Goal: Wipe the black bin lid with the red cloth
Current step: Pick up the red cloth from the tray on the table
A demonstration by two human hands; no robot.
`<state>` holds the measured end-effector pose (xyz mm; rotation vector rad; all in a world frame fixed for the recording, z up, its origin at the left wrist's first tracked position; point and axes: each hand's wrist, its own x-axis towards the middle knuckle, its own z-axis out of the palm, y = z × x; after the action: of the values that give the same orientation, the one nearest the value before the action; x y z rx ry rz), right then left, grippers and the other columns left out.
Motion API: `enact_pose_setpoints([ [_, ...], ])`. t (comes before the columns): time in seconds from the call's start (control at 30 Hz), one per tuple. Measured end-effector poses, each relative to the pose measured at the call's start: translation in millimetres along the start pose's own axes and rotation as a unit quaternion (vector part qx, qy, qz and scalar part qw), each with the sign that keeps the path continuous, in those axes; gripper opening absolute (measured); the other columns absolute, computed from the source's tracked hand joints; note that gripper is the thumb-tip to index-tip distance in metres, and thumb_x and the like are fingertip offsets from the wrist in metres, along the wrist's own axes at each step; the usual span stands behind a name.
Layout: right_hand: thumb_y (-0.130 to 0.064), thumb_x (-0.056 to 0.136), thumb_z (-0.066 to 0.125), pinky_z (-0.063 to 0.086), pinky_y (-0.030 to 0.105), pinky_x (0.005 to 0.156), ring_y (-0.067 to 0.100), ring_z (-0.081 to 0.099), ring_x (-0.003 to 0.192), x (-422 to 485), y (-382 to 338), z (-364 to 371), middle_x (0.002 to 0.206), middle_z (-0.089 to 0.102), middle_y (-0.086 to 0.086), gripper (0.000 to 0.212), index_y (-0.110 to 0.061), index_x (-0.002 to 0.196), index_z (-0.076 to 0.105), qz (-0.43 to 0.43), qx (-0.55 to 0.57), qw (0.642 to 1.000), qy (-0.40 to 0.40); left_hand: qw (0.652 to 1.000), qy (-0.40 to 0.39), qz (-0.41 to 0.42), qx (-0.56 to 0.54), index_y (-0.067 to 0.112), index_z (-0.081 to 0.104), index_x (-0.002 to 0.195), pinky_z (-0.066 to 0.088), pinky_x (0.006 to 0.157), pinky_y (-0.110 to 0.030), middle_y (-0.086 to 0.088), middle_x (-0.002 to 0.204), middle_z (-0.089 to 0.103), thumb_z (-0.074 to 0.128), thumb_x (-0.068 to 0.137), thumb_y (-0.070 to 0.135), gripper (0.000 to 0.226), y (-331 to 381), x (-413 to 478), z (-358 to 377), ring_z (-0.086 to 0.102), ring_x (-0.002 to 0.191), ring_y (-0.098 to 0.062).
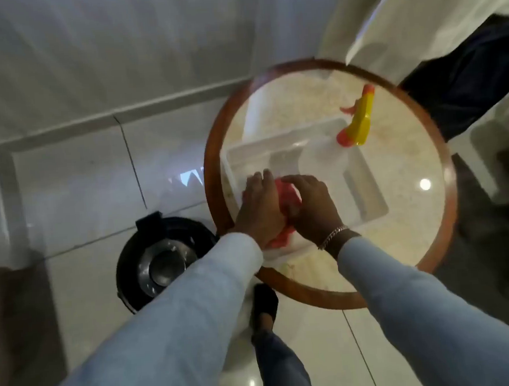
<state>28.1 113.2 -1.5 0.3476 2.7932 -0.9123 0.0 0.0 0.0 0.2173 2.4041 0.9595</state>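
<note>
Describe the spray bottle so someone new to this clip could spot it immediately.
Find the round wood-rimmed table with the pale stone top. A white tray sits on it, and the spray bottle stands at the tray's far corner. Its yellow and orange trigger head sets it apart.

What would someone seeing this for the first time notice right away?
Both hands, left hand and right hand, meet on a red cloth over the near corner of a white tray on a round wood-rimmed table. A spray bottle with a yellow and orange head stands at the tray's far side. Left of the table, on the floor, sits the black bin, not yet touched.
</note>
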Motion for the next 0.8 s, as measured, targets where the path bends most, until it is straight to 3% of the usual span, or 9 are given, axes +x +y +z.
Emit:
enact_pose_setpoints([
  [0.13,-0.015,0.083,0.065,0.037,0.03,0.088,0.033,0.05,0.114,14.1,25.1,20.4,0.125,0.058,0.015,0.048,-0.022,0.13,0.054,0.012,-0.017,1.0,-0.009,0.981,0.087,0.021,0.171,0.008,0.039,0.138,0.04,0.103,-0.048,-0.018,0.132,0.053,0.075,0.077,0.029,0.074,-0.5,26.7,13.8,0.05,0.123,-0.035],
  [0.23,-0.007,0.078,0.068,0.037,0.025,0.082,0.03,0.057,0.105,15.9,29.3,25.1,0.117,0.06,0.015,0.056,-0.024,0.129,0.055,0.018,0.036,0.999,0.024,0.97,0.083,0.012,0.228,0.011,0.053,0.119,0.041,0.095,-0.048,-0.016,0.122,0.055,0.075,0.075,0.034,0.054,5.4,35.9,13.3,0.05,0.114,-0.035],
  [0.3,-0.002,0.076,0.068,0.047,0.028,0.082,0.027,0.061,0.099,16.5,26.3,22.0,0.114,0.062,0.013,0.061,-0.025,0.131,0.053,0.031,0.082,0.995,0.044,0.974,0.07,0.001,0.217,0.011,0.057,0.112,0.041,0.094,-0.047,-0.016,0.12,0.054,0.072,0.079,0.03,0.041,7.6,38.3,6.4,0.048,0.113,-0.035],
  [0.43,-0.002,0.078,0.073,0.058,0.032,0.079,0.019,0.065,0.09,10.1,11.6,3.0,0.111,0.063,0.004,0.068,-0.02,0.137,0.045,0.083,0.189,0.977,0.043,0.995,0.057,0.018,0.08,0.007,0.059,0.109,0.045,0.089,-0.038,-0.015,0.115,0.051,0.071,0.077,0.015,0.035,11.4,26.0,-13.9,0.05,0.108,-0.031],
  [0.53,0.005,0.079,0.07,0.062,0.039,0.084,0.025,0.068,0.097,10.2,-5.0,-25.7,0.105,0.067,0.008,0.056,-0.012,0.13,0.053,0.051,0.228,0.972,-0.039,0.998,0.026,0.045,-0.023,0.008,0.059,0.111,0.045,0.079,-0.025,-0.006,0.104,0.055,0.068,0.075,0.008,0.037,5.7,5.0,-48.2,0.054,0.098,-0.022],
  [0.6,0.001,0.071,0.072,0.062,0.035,0.077,0.032,0.069,0.09,12.6,-24.1,-41.7,0.098,0.07,0.017,0.043,-0.002,0.113,0.063,0.035,0.249,0.961,-0.114,0.994,0.005,0.046,-0.102,0.009,0.063,0.108,0.05,0.075,-0.026,-0.004,0.099,0.064,0.067,0.077,0.003,0.032,-4.8,-12.5,-74.8,0.061,0.093,-0.021],
  [0.67,-0.015,0.059,0.078,0.06,0.028,0.063,0.037,0.064,0.083,15.6,-49.3,-42.4,0.097,0.065,0.03,0.06,0.01,0.11,0.057,0.033,0.28,0.939,-0.197,0.976,-0.006,0.015,-0.217,0.005,0.066,0.105,0.057,0.083,-0.037,-0.013,0.1,0.07,0.067,0.078,-0.003,0.028,-26.7,-30.1,-96.5,0.067,0.095,-0.026],
  [0.7,-0.012,0.053,0.083,0.058,0.026,0.058,0.035,0.063,0.079,15.7,-63.8,-36.2,0.096,0.063,0.028,0.071,0.01,0.113,0.054,0.025,0.297,0.925,-0.235,0.96,-0.009,-0.007,-0.279,0.003,0.066,0.107,0.058,0.086,-0.04,-0.016,0.102,0.07,0.067,0.079,-0.006,0.029,-40.1,-39.9,-105.2,0.068,0.097,-0.029],
  [0.8,0.003,0.059,0.078,0.058,0.024,0.057,0.02,0.068,0.074,5.9,-105.6,8.7,0.093,0.067,0.011,0.065,-0.001,0.12,0.057,-0.009,0.348,0.887,-0.304,0.917,0.012,-0.045,-0.395,0.002,0.066,0.107,0.06,0.083,-0.041,-0.016,0.098,0.071,0.066,0.081,-0.008,0.027,-93.4,-64.3,-120.8,0.07,0.092,-0.03],
])
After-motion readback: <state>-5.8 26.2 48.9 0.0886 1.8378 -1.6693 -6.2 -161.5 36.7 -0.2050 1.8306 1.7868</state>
